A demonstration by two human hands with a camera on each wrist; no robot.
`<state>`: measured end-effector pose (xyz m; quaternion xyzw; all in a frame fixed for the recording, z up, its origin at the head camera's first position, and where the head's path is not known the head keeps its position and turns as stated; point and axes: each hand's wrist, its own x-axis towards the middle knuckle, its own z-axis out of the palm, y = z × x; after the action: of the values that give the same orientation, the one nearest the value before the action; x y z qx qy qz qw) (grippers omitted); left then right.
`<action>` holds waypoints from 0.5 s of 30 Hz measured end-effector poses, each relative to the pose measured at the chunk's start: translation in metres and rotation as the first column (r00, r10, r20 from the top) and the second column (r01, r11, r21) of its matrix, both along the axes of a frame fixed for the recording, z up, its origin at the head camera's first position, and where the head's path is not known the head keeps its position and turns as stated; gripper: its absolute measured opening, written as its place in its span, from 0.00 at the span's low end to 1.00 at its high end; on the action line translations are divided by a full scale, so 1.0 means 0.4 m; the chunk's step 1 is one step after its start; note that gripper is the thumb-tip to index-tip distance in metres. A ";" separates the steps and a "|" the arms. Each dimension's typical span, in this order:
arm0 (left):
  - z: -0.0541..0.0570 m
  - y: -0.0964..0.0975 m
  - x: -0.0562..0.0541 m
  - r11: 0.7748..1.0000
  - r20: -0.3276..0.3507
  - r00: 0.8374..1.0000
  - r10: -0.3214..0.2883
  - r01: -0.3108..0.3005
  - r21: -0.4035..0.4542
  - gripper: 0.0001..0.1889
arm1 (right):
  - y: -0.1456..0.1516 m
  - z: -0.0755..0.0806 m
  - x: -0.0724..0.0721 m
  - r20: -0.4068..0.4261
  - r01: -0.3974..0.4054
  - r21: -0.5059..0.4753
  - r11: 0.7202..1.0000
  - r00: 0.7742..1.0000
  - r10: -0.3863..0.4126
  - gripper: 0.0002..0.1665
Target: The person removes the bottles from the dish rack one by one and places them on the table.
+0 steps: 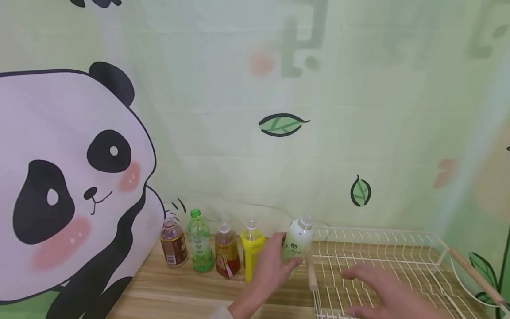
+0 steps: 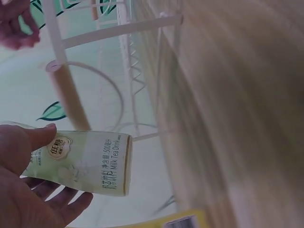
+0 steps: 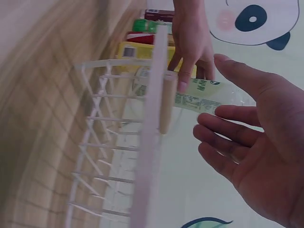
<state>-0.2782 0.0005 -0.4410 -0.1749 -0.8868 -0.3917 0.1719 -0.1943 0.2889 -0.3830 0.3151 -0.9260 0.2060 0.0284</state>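
Observation:
A pale green milk tea bottle [image 1: 298, 237] is in the grip of my left hand [image 1: 271, 266], tilted and raised beside the left end of a white wire basket [image 1: 374, 261]. In the left wrist view, thumb and fingers wrap the milk tea bottle [image 2: 90, 161], its base pointing right. My right hand [image 1: 388, 294] hovers over the basket with spread, slightly bent fingers and holds nothing. The right wrist view shows this right hand [image 3: 256, 128] near the bottle's top, apart from it. A yellow bottle [image 1: 252, 248] stands just left of my left hand, partly hidden by it.
Left of the yellow bottle stand a red-labelled bottle [image 1: 227, 254], a green bottle [image 1: 201, 243] and a brown bottle [image 1: 174, 246] in a row on the wooden table [image 1: 171, 297]. Wooden handles [image 1: 311, 270] sit at the basket's ends. Behind hangs a panda-printed cloth [image 1: 223, 133].

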 end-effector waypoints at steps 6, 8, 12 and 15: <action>-0.045 0.003 -0.008 0.997 0.035 0.999 -0.009 0.006 0.072 0.36 | 0.014 -0.075 0.005 0.149 0.035 -0.038 0.999 0.988 -0.029 0.29; -0.058 0.003 -0.010 0.996 0.053 0.998 -0.015 0.010 0.086 0.36 | 0.012 -0.098 0.014 0.145 0.068 -0.045 0.997 0.988 -0.061 0.30; -0.082 0.001 -0.012 0.995 0.085 0.996 -0.025 0.017 0.098 0.36 | 0.002 -0.121 0.009 0.246 0.080 -0.107 0.991 0.968 -0.052 0.25; -0.096 -0.003 -0.016 0.994 0.087 0.996 -0.026 0.017 0.107 0.36 | 0.001 -0.124 -0.011 0.351 0.029 -0.175 0.984 0.936 0.035 0.20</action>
<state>-0.2845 -0.0006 -0.4795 -0.1578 -0.8696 -0.4472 0.1374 -0.1988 0.2894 -0.4326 0.2707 -0.8935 0.3409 -0.1102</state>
